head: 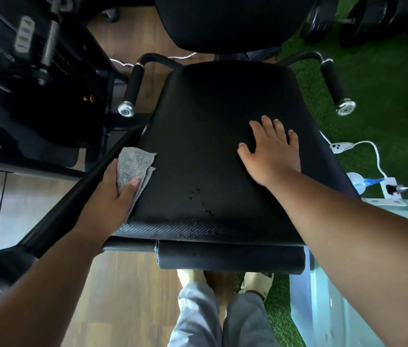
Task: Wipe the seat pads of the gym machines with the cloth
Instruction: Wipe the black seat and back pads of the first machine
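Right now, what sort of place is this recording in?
Most likely a gym. A black padded seat pad with foam-grip handles on both sides belongs to an exercise machine, dumbbells lie on green artificial turf, and a weight stack stands at left.

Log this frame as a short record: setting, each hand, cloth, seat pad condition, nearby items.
setting: gym machine on wood floor beside green turf
left hand: grips the grey cloth at the seat pad's left edge
right hand: flat, fingers spread, pressing on the seat pad
seat pad condition: black, textured, small specks near the front edge
nearby: two side handles, roller pad below the front, white power strip on the turf
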The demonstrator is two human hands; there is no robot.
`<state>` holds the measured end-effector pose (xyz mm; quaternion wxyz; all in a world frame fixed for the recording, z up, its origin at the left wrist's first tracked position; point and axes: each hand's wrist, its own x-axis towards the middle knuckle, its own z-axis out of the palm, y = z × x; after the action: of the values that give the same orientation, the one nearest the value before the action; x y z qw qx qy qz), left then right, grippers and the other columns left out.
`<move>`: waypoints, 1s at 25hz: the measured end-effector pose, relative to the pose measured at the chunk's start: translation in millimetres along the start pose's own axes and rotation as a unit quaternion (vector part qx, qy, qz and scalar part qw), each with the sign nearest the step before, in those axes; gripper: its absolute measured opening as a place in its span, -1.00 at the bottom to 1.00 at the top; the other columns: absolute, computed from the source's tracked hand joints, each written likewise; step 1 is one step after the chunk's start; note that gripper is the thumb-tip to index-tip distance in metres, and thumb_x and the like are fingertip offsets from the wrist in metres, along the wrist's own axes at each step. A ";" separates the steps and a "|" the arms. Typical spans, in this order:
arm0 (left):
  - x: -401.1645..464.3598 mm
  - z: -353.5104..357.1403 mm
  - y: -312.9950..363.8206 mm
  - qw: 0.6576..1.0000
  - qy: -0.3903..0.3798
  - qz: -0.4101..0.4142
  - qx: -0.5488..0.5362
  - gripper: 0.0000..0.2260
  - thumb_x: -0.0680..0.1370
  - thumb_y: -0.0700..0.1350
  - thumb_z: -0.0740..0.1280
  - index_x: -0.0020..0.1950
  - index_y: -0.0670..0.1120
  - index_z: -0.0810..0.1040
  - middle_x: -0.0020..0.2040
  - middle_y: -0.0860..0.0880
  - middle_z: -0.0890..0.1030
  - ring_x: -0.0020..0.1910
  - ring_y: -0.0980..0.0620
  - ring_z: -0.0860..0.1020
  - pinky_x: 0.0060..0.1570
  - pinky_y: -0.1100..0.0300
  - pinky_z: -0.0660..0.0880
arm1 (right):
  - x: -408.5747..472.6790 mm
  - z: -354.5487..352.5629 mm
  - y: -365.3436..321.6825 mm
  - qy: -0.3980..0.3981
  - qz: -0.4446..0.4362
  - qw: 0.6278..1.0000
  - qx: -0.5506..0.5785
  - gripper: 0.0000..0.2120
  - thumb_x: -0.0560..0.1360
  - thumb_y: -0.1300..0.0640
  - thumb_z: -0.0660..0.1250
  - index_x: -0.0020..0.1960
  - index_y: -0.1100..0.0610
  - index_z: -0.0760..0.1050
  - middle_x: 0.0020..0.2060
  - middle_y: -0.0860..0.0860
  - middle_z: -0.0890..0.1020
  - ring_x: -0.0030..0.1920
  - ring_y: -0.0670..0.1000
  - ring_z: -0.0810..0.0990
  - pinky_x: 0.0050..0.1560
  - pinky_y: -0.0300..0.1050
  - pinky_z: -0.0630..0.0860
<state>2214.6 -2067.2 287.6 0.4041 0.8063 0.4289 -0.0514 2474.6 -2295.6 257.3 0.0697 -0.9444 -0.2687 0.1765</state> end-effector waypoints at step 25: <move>5.2 52.6 64.9 0.918 0.032 0.050 0.391 -0.34 0.57 0.35 -0.15 0.61 0.11 -0.06 0.59 -0.29 0.06 0.55 -0.31 0.05 0.45 -0.30 0.10 | 1.1 1.3 0.8 0.002 -0.001 1.000 0.015 -0.36 0.58 -0.25 0.02 0.60 -0.03 0.11 0.62 0.00 0.07 0.61 0.09 -0.04 0.57 0.19 -0.09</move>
<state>2279.3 -2120.2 289.6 0.0442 0.9216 0.3466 -0.1689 2475.4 -2295.7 255.6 0.0845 -0.9433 -0.2671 0.1783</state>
